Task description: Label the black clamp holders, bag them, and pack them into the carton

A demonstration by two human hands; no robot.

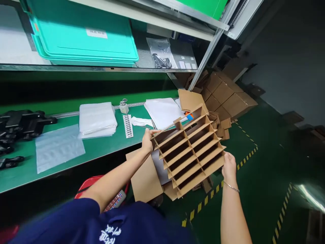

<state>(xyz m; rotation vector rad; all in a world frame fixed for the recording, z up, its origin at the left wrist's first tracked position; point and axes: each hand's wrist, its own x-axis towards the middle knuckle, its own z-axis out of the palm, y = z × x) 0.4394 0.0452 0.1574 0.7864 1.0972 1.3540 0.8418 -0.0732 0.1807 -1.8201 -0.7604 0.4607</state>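
Both my hands hold up a brown cardboard cell divider (191, 149), a grid of slotted strips tilted toward me. My left hand (147, 139) grips its upper left edge, fingers closed over the cardboard. My right hand (229, 166), with a thin bracelet on the wrist, clasps the lower right corner. Below the divider sits an open cardboard box (145, 181) with its flaps spread on the floor.
A green workbench (101, 147) on the left carries stacks of white foam sheets (96, 119), a plastic bag (58, 146), a small bottle (124, 106), a label strip (127, 126) and black parts (20, 124). A teal bin (81, 35) sits on the shelf. Flat cardboard boxes (225, 95) pile at the back. A red stool (88, 184) stands beneath.
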